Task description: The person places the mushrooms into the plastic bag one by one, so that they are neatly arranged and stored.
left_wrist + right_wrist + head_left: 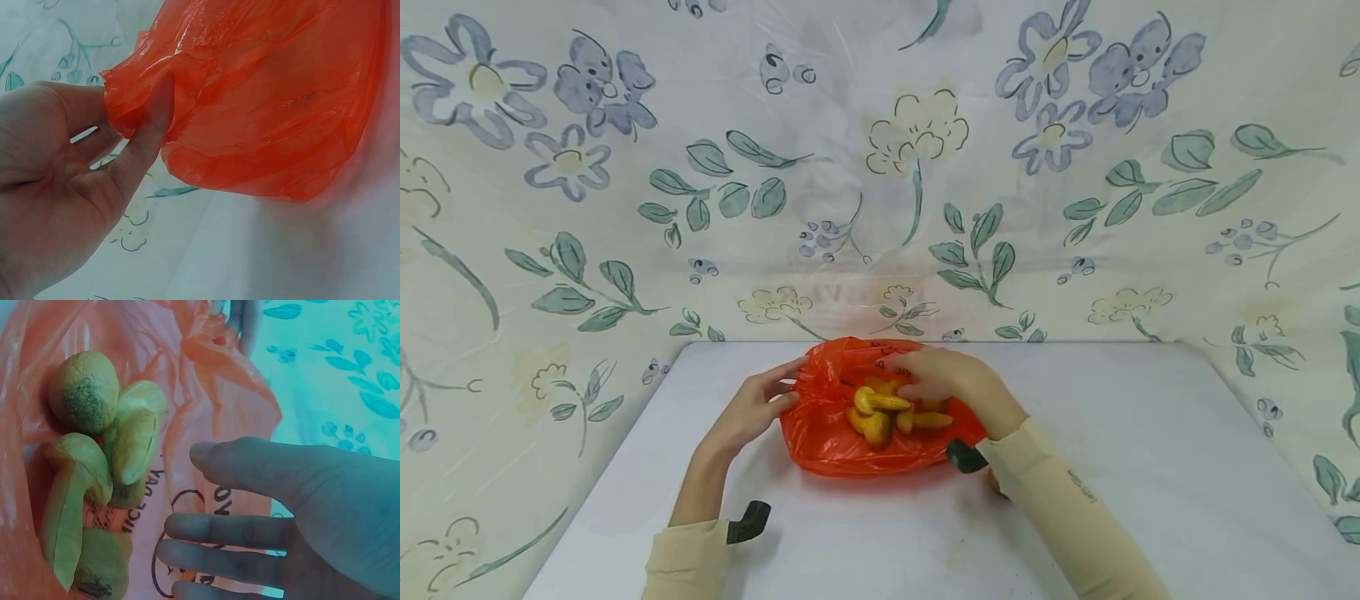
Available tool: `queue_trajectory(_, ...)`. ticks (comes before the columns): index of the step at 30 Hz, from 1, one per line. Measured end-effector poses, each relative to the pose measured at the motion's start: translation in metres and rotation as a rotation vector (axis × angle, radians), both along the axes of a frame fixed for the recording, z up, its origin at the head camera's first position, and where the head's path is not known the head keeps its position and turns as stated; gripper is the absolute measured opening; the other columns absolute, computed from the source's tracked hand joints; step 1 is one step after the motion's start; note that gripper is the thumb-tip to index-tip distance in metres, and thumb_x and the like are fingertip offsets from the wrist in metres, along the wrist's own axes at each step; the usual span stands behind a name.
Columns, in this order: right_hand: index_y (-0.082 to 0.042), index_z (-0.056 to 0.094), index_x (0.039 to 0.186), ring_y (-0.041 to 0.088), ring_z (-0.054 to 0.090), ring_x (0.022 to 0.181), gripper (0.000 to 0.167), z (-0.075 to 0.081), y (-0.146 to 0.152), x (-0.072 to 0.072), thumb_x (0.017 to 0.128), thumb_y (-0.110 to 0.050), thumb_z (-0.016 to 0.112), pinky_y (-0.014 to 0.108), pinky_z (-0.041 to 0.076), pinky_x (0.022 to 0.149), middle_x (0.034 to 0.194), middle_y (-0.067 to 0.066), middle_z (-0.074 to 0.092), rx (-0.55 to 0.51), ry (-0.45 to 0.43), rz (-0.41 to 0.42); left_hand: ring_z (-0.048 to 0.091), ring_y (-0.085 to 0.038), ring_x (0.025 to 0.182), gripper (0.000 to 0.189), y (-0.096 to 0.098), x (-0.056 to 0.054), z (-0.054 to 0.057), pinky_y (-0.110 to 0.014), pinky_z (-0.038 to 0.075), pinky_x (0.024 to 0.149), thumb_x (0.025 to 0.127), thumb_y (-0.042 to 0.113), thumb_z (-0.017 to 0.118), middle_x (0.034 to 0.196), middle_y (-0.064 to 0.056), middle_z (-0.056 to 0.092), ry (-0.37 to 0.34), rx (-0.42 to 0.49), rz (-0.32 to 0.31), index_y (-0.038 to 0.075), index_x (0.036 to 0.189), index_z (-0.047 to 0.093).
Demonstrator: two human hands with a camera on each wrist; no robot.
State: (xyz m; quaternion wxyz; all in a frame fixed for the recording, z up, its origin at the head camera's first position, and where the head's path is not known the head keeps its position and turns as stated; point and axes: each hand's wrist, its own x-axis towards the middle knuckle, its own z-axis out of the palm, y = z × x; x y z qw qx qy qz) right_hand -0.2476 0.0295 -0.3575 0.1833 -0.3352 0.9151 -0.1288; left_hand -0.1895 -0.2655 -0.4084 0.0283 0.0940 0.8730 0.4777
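Observation:
A red plastic bag (835, 454) lies with its mouth gaping, and its far side carries black print. Yellow-brown mushrooms (880, 402) are heaped inside it; the right wrist view shows a stalked mushroom (72, 500) and a rounded piece (84, 394) with a dark patch. At the bag's left edge my left hand (752, 412) pinches the film between thumb and fingers, the thumb (153, 119) lying against the red plastic. My right hand (951, 375) reaches over the right part of the bag, fingers straight and spread close to the printed side, with nothing in its grasp.
The bag rests on a white table (1112, 467). A brownish piece (995, 482) lies on the tabletop, partly hidden by the right sleeve. Behind the table hangs a flower-patterned sheet (850, 192). Dark wrist cameras (749, 522) stick out from both sleeves.

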Motion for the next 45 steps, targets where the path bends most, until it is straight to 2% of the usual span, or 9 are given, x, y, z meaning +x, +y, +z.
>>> queue_trajectory(7,-0.019,0.053,0.141,0.02,0.06,0.116,0.048,0.003,0.008,0.006,0.096,-0.027,0.064,0.039,0.049,0.105,0.134,0.002,0.062,-0.014,0.06,0.002,0.06,-0.035,0.119,0.054,-0.001,0.0,0.0,-0.032,0.059,0.087,0.098,0.003,0.051,0.137,-0.016,0.056,0.006,-0.001,-0.001,0.02,0.149,0.044)
queue_trajectory(12,-0.02,0.055,0.139,0.02,0.06,0.119,0.046,0.008,0.014,0.013,0.095,-0.026,0.064,0.038,0.049,0.105,0.133,0.0,0.063,-0.034,0.094,0.005,0.06,-0.035,0.119,0.055,-0.001,0.0,0.0,-0.032,0.059,0.087,0.098,0.003,0.051,0.138,-0.016,0.056,-0.001,0.005,-0.005,0.02,0.149,0.044)
queue_trajectory(19,-0.024,0.054,0.14,0.017,0.062,0.109,0.046,0.016,0.023,0.02,0.095,-0.028,0.064,0.034,0.053,0.099,0.131,-0.002,0.064,-0.045,0.089,-0.017,0.059,-0.036,0.12,0.055,-0.001,0.0,0.0,-0.036,0.059,0.089,0.098,0.003,0.051,0.139,-0.017,0.055,-0.003,-0.01,-0.001,0.02,0.149,0.043)
queue_trajectory(25,-0.023,0.054,0.141,0.018,0.06,0.115,0.046,0.017,0.032,0.023,0.096,-0.026,0.063,0.038,0.05,0.104,0.13,-0.001,0.064,-0.064,0.088,-0.028,0.059,-0.037,0.121,0.055,-0.001,0.0,0.0,-0.037,0.058,0.089,0.098,0.003,0.05,0.139,-0.017,0.055,-0.005,-0.015,0.002,0.02,0.149,0.043)
queue_trajectory(31,-0.02,0.056,0.138,0.021,0.06,0.118,0.045,0.016,0.045,0.027,0.095,-0.03,0.064,0.039,0.049,0.105,0.131,-0.001,0.063,-0.072,0.092,-0.056,0.058,-0.037,0.121,0.055,0.0,0.0,0.001,-0.037,0.058,0.09,0.098,0.003,0.05,0.139,-0.017,0.054,-0.018,-0.009,0.002,0.02,0.149,0.043)
queue_trajectory(38,-0.02,0.056,0.137,0.024,0.059,0.123,0.045,0.013,0.062,0.032,0.095,-0.033,0.064,0.042,0.049,0.105,0.135,0.0,0.061,-0.11,0.111,-0.048,0.058,-0.037,0.122,0.055,0.001,0.0,-0.001,-0.039,0.058,0.091,0.098,0.003,0.05,0.14,-0.018,0.054,-0.023,-0.019,0.005,0.019,0.15,0.042)
queue_trajectory(45,-0.02,0.052,0.141,0.02,0.061,0.11,0.05,0.014,0.077,0.038,0.094,-0.029,0.066,0.04,0.056,0.095,0.128,0.0,0.064,-0.121,0.085,-0.114,0.059,-0.037,0.121,0.055,0.001,-0.002,-0.002,-0.04,0.058,0.091,0.097,0.003,0.051,0.14,-0.018,0.054,-0.021,-0.029,0.005,0.019,0.15,0.042)
